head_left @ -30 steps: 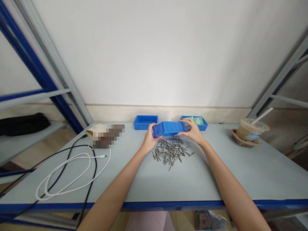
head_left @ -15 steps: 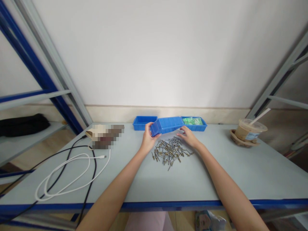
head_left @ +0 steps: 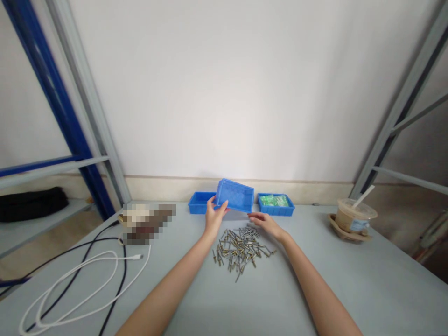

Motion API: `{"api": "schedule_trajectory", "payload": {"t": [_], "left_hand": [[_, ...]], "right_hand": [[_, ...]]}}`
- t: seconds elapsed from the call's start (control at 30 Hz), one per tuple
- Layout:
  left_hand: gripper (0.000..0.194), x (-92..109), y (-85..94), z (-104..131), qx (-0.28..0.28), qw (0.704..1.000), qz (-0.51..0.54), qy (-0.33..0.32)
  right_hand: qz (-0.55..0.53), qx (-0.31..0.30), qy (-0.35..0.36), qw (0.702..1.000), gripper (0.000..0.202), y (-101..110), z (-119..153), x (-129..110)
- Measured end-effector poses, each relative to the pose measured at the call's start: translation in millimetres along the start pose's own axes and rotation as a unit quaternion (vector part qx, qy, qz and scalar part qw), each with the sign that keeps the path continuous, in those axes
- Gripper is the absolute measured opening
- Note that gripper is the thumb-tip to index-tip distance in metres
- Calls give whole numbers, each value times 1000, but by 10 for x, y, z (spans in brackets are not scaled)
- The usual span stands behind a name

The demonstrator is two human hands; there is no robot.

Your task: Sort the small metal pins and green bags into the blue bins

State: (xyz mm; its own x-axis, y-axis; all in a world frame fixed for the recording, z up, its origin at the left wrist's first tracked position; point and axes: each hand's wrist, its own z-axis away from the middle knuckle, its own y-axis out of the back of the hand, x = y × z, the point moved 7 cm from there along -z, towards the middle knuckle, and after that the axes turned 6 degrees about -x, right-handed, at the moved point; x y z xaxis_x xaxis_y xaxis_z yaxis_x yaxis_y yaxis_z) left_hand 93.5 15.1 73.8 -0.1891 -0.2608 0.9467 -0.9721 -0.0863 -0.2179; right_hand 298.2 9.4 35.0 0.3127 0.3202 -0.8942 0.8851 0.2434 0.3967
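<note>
My left hand (head_left: 215,218) is closed on the left end of a blue plastic bin (head_left: 236,196), thumb over its edge. The bin is lifted off the table and tipped so its hollow inside faces me; nothing shows in it. Just under the bin's lower right corner, my right hand (head_left: 268,225) has its fingers stretched out and holds nothing visible. A loose heap of metal blind rivets (head_left: 241,249) lies on the table below and between both hands.
Behind stand another blue bin (head_left: 198,203) at left and a blue bin (head_left: 287,211) with green packets at right. Cables (head_left: 115,259) and a pixelated item (head_left: 145,226) lie left; a plastic cup (head_left: 353,217) sits in a cardboard holder at right, on the grey table (head_left: 336,275).
The bin has turned from underside showing to inside facing me. My right hand has come away from its edge. The view has tilted upward, so everything sits lower.
</note>
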Motion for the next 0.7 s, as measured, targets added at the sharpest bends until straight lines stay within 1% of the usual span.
{"api": "schedule_trajectory", "payload": {"t": [0.07,0.13,0.2,0.23,0.3,0.37,0.43,0.5,0.57,0.6,0.63,0.67,0.7], "left_hand": [[44,-8,-73,-37,8,998,37,60],[44,-30,-133,-54,11,992,53,115],[48,-63,-176,-52,14,986,61,154],[50,-80,-191,-46,15,984,63,165],[52,-104,-230,-32,6,983,66,172],[55,-135,-293,-7,-32,979,66,189],[62,-159,-351,24,-88,970,57,217],[70,-160,-344,35,-136,961,22,240],[74,-133,-244,-11,-164,957,-59,231],[74,-118,-159,-56,-169,954,-119,215],[72,-92,-51,-118,-164,952,-187,181],[65,-33,70,-192,-144,948,-260,116],[57,54,191,-254,-113,937,-329,25]], "right_hand": [[-1,57,18,998,40,75,-20,31],[12,104,47,993,51,124,-21,8],[73,149,76,983,59,160,14,-86],[117,165,91,975,60,164,40,-153],[205,172,113,957,55,146,86,-281],[269,168,113,942,42,131,112,-345],[310,179,96,929,30,150,126,-355],[340,192,84,917,24,170,133,-359],[356,196,81,910,22,169,138,-387],[363,194,80,908,22,162,139,-410],[371,190,79,905,21,150,142,-437],[379,184,78,904,21,136,144,-466],[385,178,77,902,21,124,146,-493]]}}
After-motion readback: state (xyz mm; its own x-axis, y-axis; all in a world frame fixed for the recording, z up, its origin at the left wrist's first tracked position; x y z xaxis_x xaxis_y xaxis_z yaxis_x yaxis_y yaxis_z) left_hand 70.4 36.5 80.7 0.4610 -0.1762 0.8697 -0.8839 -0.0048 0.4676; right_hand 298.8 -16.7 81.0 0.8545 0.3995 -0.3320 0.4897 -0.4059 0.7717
